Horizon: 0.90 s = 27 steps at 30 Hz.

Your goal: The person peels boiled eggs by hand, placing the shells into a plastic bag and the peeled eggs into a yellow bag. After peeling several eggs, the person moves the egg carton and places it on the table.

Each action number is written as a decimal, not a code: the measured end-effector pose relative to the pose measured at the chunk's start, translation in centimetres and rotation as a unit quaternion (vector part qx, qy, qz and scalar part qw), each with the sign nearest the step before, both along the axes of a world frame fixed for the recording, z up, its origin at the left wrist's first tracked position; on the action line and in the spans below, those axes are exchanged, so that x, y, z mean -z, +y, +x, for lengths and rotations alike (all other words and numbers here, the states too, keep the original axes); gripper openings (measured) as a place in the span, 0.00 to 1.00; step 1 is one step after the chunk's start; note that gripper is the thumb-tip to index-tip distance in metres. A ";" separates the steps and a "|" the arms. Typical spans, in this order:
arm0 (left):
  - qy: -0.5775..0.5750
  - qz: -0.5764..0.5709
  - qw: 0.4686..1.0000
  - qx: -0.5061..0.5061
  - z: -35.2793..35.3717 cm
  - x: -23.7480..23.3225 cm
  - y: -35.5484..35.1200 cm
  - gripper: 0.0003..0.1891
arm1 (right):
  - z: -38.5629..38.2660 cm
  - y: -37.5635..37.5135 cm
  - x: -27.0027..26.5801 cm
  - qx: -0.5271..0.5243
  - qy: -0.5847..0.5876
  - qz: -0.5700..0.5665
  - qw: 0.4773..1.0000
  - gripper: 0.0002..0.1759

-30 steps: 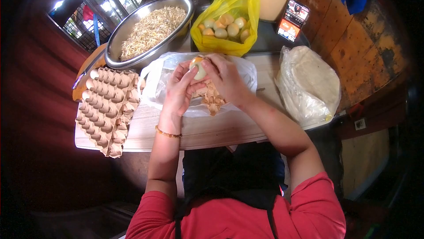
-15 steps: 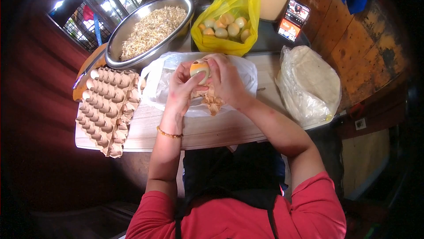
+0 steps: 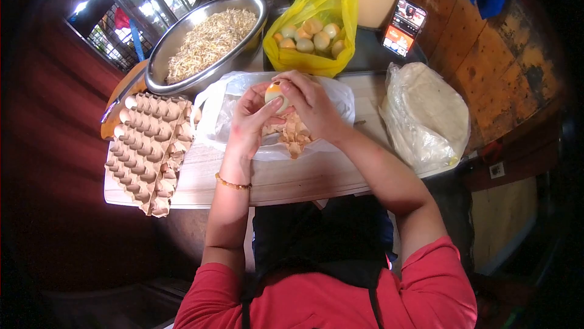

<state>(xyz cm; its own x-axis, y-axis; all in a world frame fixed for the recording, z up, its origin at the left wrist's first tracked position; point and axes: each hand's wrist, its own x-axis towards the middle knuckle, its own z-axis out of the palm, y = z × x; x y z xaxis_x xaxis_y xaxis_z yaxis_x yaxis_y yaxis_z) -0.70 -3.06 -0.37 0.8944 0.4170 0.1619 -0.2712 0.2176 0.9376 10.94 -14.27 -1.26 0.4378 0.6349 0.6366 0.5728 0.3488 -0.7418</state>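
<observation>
A peeled egg (image 3: 275, 92), pale greenish with an orange patch near its top, is held upright between both hands. My left hand (image 3: 250, 115) wraps its thumb and fingers round the egg's left and lower sides. Against the egg's upper right, my right hand (image 3: 319, 109) presses its thumb while the other fingers curl over the top and far side. Brown eggshell pieces (image 3: 295, 137) lie in a heap just below, on a white plastic bag (image 3: 211, 110) spread on the table. The far side of the egg is hidden by my fingers.
Several peeled eggs (image 3: 320, 40) sit inside a yellow plastic bag (image 3: 286, 64). A metal basin (image 3: 161, 87) of bean sprouts (image 3: 213, 40) stands left of it. Stacked egg trays (image 3: 146, 146) are at left, a phone (image 3: 403, 27) at back right, and a clear plastic bag (image 3: 429, 119) at right.
My right hand has shifted slightly, its fingers now curled higher over the egg's top. The egg has turned a little in my left hand, and more eggshell shows below.
</observation>
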 end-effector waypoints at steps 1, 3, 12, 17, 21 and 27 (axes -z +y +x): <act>0.000 0.000 1.000 -0.001 -0.1 -0.1 0.0 0.19 | 0.1 0.1 0.1 -0.019 0.017 -0.004 1.000 0.13; 0.013 0.007 1.000 0.003 -0.1 -0.3 0.1 0.20 | 0.3 0.4 0.6 -0.044 0.058 -0.007 0.997 0.13; 0.005 0.037 0.999 0.008 -0.1 0.0 0.5 0.18 | 0.2 0.5 0.6 -0.075 0.170 -0.016 0.983 0.15; -0.004 0.006 1.000 0.026 -0.1 0.1 0.7 0.18 | 0.1 0.4 0.1 -0.049 0.188 -0.019 0.981 0.14; -0.011 -0.042 0.998 0.033 -0.2 0.2 0.9 0.19 | 0.0 0.7 0.3 0.012 0.145 -0.002 0.989 0.14; -0.038 -0.137 0.988 0.060 -0.3 0.8 1.7 0.19 | 0.7 1.1 0.8 0.049 0.139 -0.009 0.989 0.15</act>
<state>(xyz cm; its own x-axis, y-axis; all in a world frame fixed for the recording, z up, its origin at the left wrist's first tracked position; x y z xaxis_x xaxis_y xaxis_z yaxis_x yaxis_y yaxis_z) -1.05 -1.40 -1.14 0.9294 0.3467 0.1268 -0.2963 0.4956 0.8164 11.65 -13.17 -2.03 0.6543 0.5912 0.4715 0.3753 0.2874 -0.8812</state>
